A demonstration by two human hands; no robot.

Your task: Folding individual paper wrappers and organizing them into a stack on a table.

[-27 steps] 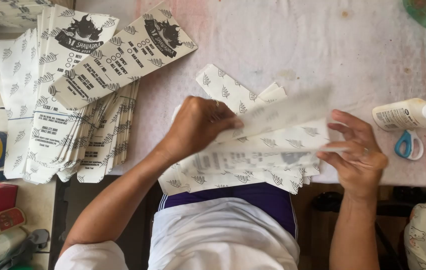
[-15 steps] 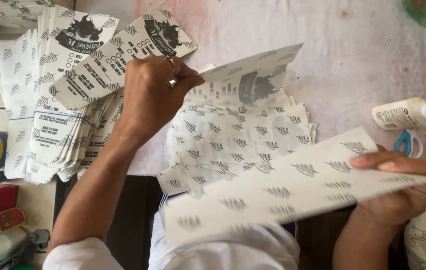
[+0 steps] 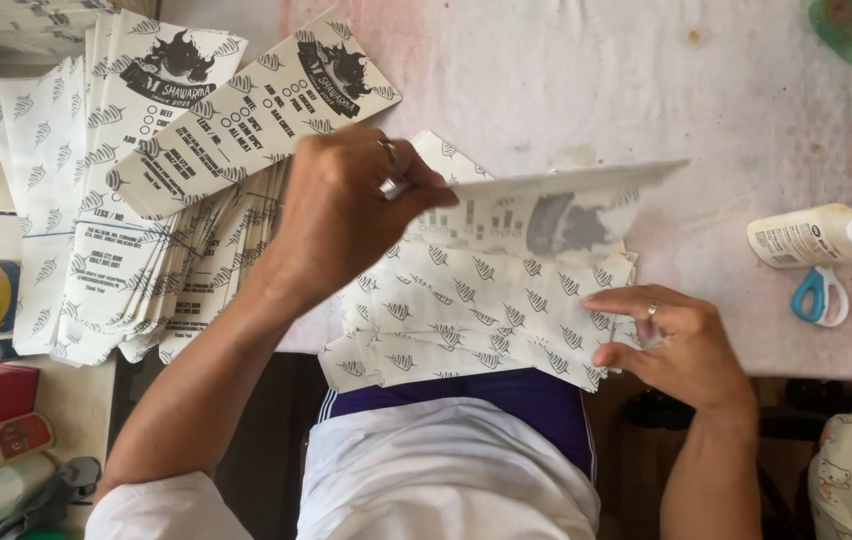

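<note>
Head view. Left hand (image 3: 346, 215): fingers pinched on one printed paper sheet (image 3: 546, 205), lifted edge-on above the centre stack of sheets (image 3: 466, 310) on the table (image 3: 586, 80). Right hand (image 3: 676, 345): fingers curled loosely, resting on the stack's right edge. Fanned pile of sheets (image 3: 106, 230): at left. Glue bottle (image 3: 811, 235) and scissors (image 3: 818, 297): right, well apart from the stack.

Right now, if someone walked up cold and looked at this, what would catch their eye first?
Probably the left hand at centre, lifting one printed sheet by its edge off a low pile of leaf-patterned sheets, whose near right corner the right hand touches. Next, the big fanned stack of the same sheets at left. A white glue bottle with a red tip lies at right above blue-handled scissors.
</note>
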